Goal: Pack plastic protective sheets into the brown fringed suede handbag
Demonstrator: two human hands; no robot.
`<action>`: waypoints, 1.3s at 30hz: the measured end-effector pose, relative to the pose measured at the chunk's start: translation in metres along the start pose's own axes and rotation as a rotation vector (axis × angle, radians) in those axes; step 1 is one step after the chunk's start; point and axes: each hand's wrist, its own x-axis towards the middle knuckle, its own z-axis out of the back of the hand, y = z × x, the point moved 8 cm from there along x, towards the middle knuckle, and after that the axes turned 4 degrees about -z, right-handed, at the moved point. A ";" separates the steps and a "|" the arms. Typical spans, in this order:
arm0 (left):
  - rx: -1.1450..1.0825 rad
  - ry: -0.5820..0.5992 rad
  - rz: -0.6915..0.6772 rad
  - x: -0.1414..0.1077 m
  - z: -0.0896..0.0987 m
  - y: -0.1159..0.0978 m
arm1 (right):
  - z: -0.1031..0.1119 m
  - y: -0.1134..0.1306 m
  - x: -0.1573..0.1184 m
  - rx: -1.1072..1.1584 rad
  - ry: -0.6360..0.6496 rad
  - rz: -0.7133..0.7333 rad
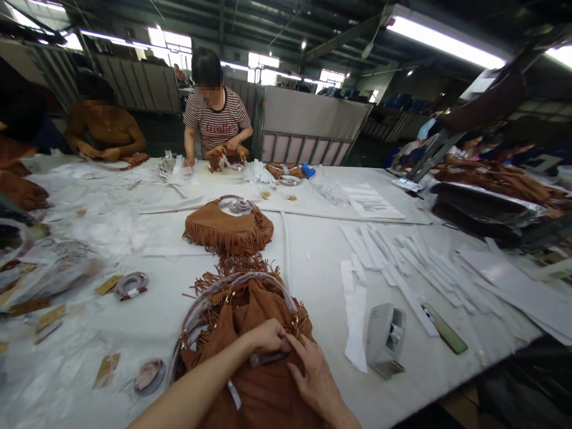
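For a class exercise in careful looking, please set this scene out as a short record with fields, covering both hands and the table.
Left hand: fingers curled at the brown bag; anything pinched is hidden
Right hand: beside the left, on the same bag
Farther ahead: second fringed bag
Right side: white strips, grey dispenser-like object, green phone-shaped object
Across table: person in striped top, handling brown item

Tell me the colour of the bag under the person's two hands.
The bag is a warm, reddish brown, seen best in the head view.
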 end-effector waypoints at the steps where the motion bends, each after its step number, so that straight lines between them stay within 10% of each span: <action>1: -0.036 0.019 0.008 0.001 -0.002 0.002 | 0.000 0.000 0.000 -0.005 0.009 0.008; 8: -0.206 0.000 -0.005 0.004 -0.002 0.008 | 0.024 0.015 0.016 -0.187 -0.102 0.082; 16: -0.170 -0.195 -0.141 -0.003 0.012 -0.007 | 0.015 0.013 0.056 -0.068 0.288 -0.069; 29: 0.116 -0.184 -0.329 -0.023 0.021 -0.047 | 0.012 0.012 0.067 0.147 0.364 -0.033; 39: -0.132 0.049 -0.011 -0.022 0.009 0.005 | 0.006 0.010 0.063 0.207 0.257 -0.064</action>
